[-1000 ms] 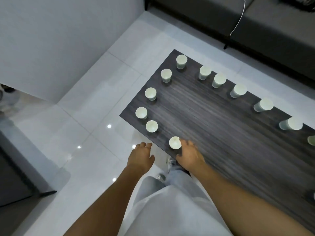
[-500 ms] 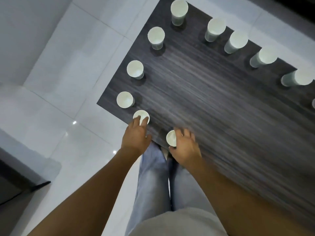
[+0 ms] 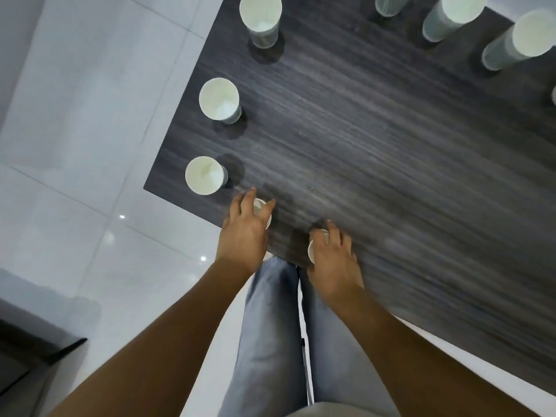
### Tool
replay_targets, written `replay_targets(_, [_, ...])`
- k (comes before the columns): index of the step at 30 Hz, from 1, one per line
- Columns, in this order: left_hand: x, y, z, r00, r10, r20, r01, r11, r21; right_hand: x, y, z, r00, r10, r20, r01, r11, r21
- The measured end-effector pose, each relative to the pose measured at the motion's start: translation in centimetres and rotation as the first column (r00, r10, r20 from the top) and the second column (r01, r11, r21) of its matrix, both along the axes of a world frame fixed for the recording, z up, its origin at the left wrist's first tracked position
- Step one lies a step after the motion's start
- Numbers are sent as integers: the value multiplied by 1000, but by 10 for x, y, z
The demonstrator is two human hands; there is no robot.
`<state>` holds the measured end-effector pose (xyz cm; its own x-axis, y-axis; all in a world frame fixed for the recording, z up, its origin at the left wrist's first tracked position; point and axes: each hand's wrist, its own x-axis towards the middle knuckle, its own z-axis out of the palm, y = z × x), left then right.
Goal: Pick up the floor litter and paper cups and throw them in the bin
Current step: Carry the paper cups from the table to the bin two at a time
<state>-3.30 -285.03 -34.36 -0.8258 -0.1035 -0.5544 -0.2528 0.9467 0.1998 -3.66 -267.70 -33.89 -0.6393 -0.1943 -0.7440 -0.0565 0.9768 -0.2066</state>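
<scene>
Down at the near corner of the dark wood-grain table (image 3: 376, 152), both hands are already on cups. The left hand (image 3: 243, 230) curls over one paper cup (image 3: 261, 209), fingers wrapped round its rim so only a sliver of white shows. The right hand (image 3: 334, 260) grips a second cup (image 3: 313, 251) right at the table edge, and its fingers hide most of it too. Each cup sits directly under its own hand, so, to my eye, the coming move is a straight lift.

From the left hand, the next free cup (image 3: 204, 175) stands at about ten o'clock, just beside its fingers and near the table's corner. Another (image 3: 219, 99) stands further along at twelve o'clock, and a third (image 3: 261, 18) beyond that. The left hand is plainly the nearer one for that row. More cups (image 3: 451, 16) line the far side toward two o'clock, well apart from the right hand.

All are white, upright and open-mouthed, with their long axes vertical; they look empty and light. No bin is in sight.
</scene>
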Motion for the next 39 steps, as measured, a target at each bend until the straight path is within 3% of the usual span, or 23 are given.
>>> replay_targets(7, [-6,4,41,978,-208,-3,208,976,63,-5,-1,44,995,-102,2,102,994,-38])
replay_targets(18, [-15,59,166,866,-498,50,494,866,80,27,38,168,923,-378,-76,372,924,-86])
replay_targets(24, [0,139,213,706,-708,22,702,703,112,90,103,218,801,-589,-106,586,808,-61])
replay_targets(29, [39,214,241,505,-863,-3,859,502,103,156,160,249,614,-763,-202,760,641,-110])
replay_targets(39, [186,372,280,195,-976,-97,979,188,78,342,288,282,289,-918,-273,929,337,-150])
